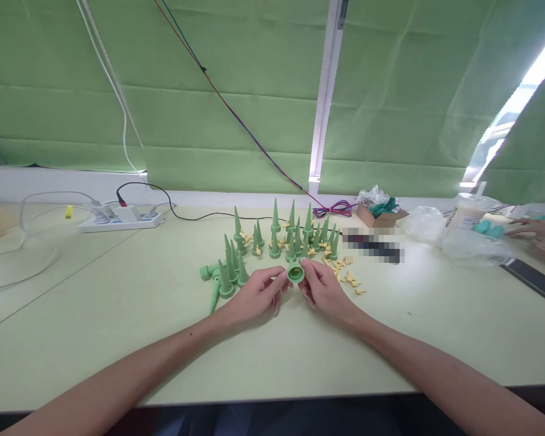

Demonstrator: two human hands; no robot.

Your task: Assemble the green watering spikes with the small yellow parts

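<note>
Between my two hands is a green plastic watering spike (295, 274), its round hollow end turned toward me. A little yellow shows inside the opening. My left hand (264, 289) is closed, pinching the rim from the left. On the other side, my right hand (324, 286) is also closed, its thumb and fingers on the rim. Behind them stand several green spikes (275, 245), points up, some with small yellow valves attached. Loose yellow valves (352, 280) lie just right of my right hand. Left of my left hand, another green spike (215, 289) lies on its side.
A white power strip (122, 221) with cables sits at the back left. A pixelated dark object (375, 247) lies right of the spikes. Farther right are a cardboard box (379, 215), a drink cup (467, 212), a phone (536, 280) and another person's hand (533, 230).
</note>
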